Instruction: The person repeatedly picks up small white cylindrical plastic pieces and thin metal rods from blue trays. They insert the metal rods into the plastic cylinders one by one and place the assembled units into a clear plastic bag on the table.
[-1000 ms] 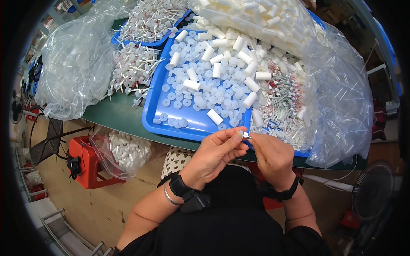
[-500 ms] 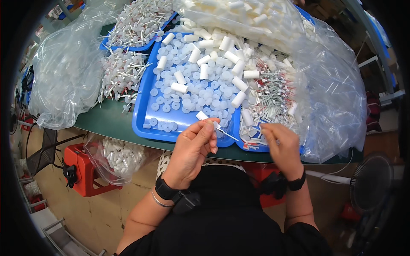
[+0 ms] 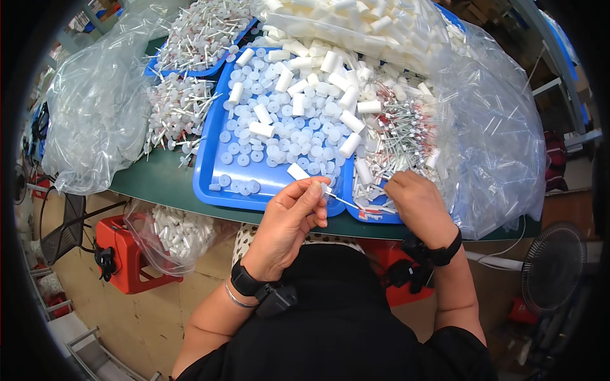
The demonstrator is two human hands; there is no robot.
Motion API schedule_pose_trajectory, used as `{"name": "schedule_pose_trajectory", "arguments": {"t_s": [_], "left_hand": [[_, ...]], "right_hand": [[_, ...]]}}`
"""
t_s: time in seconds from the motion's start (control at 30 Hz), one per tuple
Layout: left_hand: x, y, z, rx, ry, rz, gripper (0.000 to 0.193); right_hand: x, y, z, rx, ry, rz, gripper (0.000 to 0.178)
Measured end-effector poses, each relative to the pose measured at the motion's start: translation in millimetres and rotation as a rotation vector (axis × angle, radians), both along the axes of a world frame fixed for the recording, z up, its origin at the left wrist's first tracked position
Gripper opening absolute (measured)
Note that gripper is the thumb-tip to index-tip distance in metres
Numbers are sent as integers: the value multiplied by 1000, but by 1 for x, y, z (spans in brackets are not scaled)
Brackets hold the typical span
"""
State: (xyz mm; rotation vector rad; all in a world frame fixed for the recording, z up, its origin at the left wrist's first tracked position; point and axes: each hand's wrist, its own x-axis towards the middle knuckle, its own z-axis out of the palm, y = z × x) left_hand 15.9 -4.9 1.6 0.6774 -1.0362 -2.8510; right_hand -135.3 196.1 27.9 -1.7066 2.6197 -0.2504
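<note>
Pinched between the thumb and fingers of my left hand (image 3: pixel 293 213) is a thin white stick (image 3: pixel 345 202) with a translucent disc (image 3: pixel 326 189) at its upper end. It slants down to the right, its far end over the right-hand tray's near edge. My right hand (image 3: pixel 420 206) is over that blue tray (image 3: pixel 391 220), fingers curled down among small white sticks and pins (image 3: pixel 400 136), some red-tipped. Whatever its fingertips grip is hidden. Beside my left hand, a white cylinder (image 3: pixel 297 171) lies on the blue tray (image 3: pixel 238 204) of loose translucent discs (image 3: pixel 295 146) and more cylinders.
A clear bag of white cylinders (image 3: pixel 362 25) sits at the back. Heaped disc-and-stick pieces (image 3: pixel 181 108) lie left of the trays, beside a crumpled plastic bag (image 3: pixel 95 120). Another plastic bag (image 3: pixel 489 127) stands on the right. Below the green table (image 3: pixel 149 181) is a red stool (image 3: pixel 121 254).
My right hand has moved slightly left and farther in, its fingers now down among the sticks. The left hand keeps its grip, almost in place. The view has shifted slightly.
</note>
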Motion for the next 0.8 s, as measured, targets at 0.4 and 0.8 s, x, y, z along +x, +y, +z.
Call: {"name": "schedule_pose_trajectory", "arguments": {"t_s": [0.4, 0.8], "left_hand": [[-5, 2, -4, 48, 33, 16, 32], [-6, 2, -5, 63, 38, 55, 33]], "right_hand": [[21, -12, 16, -408, -455, -92, 18], [28, -20, 14, -484, -447, -68, 14]]}}
